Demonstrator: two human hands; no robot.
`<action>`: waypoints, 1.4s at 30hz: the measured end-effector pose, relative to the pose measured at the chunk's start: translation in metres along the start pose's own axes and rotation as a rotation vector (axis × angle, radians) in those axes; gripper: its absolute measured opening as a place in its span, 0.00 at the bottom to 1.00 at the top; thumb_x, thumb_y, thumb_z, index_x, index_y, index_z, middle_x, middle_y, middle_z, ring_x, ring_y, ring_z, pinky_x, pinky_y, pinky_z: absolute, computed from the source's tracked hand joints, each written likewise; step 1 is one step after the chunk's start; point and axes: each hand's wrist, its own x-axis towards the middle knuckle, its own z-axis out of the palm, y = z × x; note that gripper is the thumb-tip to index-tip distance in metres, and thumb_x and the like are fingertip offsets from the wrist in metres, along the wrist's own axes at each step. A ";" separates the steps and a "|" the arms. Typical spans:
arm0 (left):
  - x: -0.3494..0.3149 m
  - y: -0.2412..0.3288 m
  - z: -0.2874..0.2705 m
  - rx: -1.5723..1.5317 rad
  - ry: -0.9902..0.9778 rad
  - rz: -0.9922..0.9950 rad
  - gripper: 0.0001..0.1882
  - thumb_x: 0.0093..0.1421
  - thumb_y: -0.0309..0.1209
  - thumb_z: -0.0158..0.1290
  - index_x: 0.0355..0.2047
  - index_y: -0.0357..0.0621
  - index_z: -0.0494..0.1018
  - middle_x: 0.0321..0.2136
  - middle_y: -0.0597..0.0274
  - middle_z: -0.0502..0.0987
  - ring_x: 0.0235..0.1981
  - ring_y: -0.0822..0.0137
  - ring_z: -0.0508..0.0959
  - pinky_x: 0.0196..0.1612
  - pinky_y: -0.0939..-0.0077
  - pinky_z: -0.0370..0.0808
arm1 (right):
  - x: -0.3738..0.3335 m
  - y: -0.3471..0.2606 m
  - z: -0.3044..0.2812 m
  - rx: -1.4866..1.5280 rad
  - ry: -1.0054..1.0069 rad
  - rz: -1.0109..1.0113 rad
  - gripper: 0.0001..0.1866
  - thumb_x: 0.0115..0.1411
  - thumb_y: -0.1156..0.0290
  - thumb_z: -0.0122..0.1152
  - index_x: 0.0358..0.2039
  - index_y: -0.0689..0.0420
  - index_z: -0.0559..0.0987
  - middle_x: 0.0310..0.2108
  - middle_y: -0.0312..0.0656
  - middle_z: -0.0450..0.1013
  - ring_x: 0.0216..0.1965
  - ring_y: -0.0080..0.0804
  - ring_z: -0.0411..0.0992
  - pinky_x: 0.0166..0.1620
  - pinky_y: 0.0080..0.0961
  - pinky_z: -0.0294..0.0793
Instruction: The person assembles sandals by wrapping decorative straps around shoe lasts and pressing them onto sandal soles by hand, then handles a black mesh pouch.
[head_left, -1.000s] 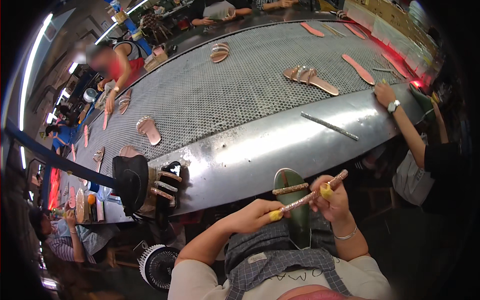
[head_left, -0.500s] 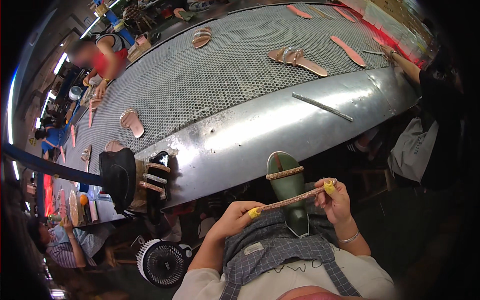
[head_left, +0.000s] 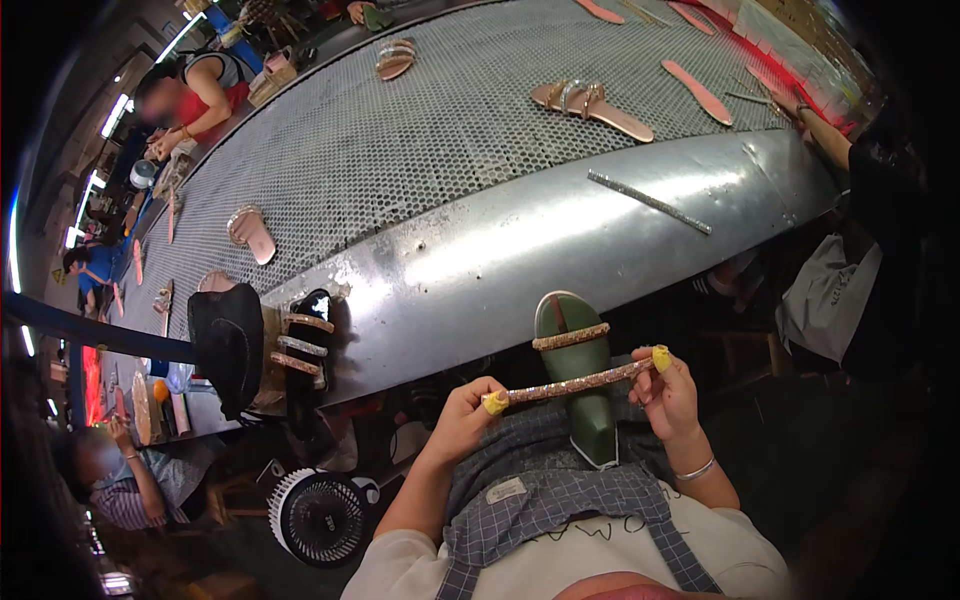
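A thin, flexible rose-gold glitter strap [head_left: 578,384] is stretched in the air between the wearer's two hands, above the lap and in front of the metal table [head_left: 440,300]. Its long axis runs crosswise, the left end lower in the view and the right end higher, with a slight sag along it. The left hand [head_left: 463,420] has its grip pinched on the left end; the right hand [head_left: 667,402] has its grip clamped on the right end, its other fingers curled below. Each thumb wears yellow wrapping [head_left: 660,358].

The strap crosses in front of a dark green, foot-shaped shoe last [head_left: 592,425], whose broad toe end points at the table and whose narrow heel points back to the grey checked apron [head_left: 570,490]. The last's long axis lies nearly square to the strap. A gold glitter band [head_left: 571,337] spans the last near the toe, roughly parallel to the strap.

The thumbs and fingers cover both strap ends. The strap hides a slice of the last, and whether the two touch cannot be told. What supports the last is hidden beneath it. At the right, a co-worker's forearm [head_left: 826,138] ends in a hand that is hard to make out against the red glow.
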 end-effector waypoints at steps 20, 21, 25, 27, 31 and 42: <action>0.015 -0.023 0.009 -0.179 0.144 -0.014 0.15 0.62 0.37 0.47 0.40 0.36 0.72 0.19 0.68 0.67 0.21 0.76 0.65 0.27 0.82 0.65 | 0.029 0.002 -0.018 -0.340 0.086 -0.128 0.21 0.65 0.59 0.44 0.38 0.66 0.76 0.23 0.38 0.71 0.21 0.18 0.64 0.26 0.14 0.64; 0.012 -0.024 0.010 -0.207 0.141 -0.008 0.15 0.62 0.37 0.47 0.40 0.36 0.72 0.19 0.69 0.66 0.21 0.76 0.65 0.28 0.82 0.65 | 0.019 0.007 -0.019 -0.340 0.091 -0.112 0.21 0.65 0.59 0.44 0.38 0.66 0.76 0.23 0.38 0.71 0.21 0.18 0.64 0.26 0.14 0.64; 0.018 -0.034 0.012 -0.301 0.169 -0.102 0.16 0.62 0.38 0.47 0.41 0.37 0.71 0.20 0.70 0.65 0.22 0.76 0.65 0.29 0.80 0.66 | 0.027 0.009 -0.019 -0.345 0.119 -0.112 0.21 0.65 0.59 0.44 0.37 0.65 0.77 0.25 0.39 0.72 0.23 0.18 0.65 0.27 0.14 0.65; 0.020 -0.041 0.015 -0.399 0.210 -0.099 0.16 0.62 0.38 0.47 0.41 0.38 0.71 0.20 0.70 0.66 0.21 0.76 0.65 0.30 0.80 0.67 | 0.030 0.008 -0.016 -0.333 0.086 -0.127 0.21 0.65 0.59 0.44 0.36 0.65 0.77 0.25 0.39 0.72 0.23 0.18 0.65 0.28 0.14 0.64; 0.020 -0.053 0.016 -0.357 0.204 -0.173 0.17 0.63 0.39 0.46 0.42 0.39 0.71 0.26 0.66 0.71 0.25 0.74 0.72 0.31 0.80 0.70 | 0.031 0.010 -0.016 -0.539 0.167 -0.155 0.19 0.65 0.59 0.45 0.36 0.63 0.78 0.25 0.36 0.73 0.23 0.16 0.65 0.28 0.12 0.63; 0.063 -0.078 0.031 -0.591 0.020 -0.244 0.18 0.63 0.41 0.46 0.45 0.40 0.71 0.37 0.62 0.76 0.36 0.71 0.76 0.44 0.76 0.73 | 0.046 0.049 -0.017 -0.095 0.193 0.184 0.15 0.65 0.62 0.43 0.41 0.60 0.72 0.33 0.38 0.74 0.29 0.24 0.73 0.31 0.20 0.74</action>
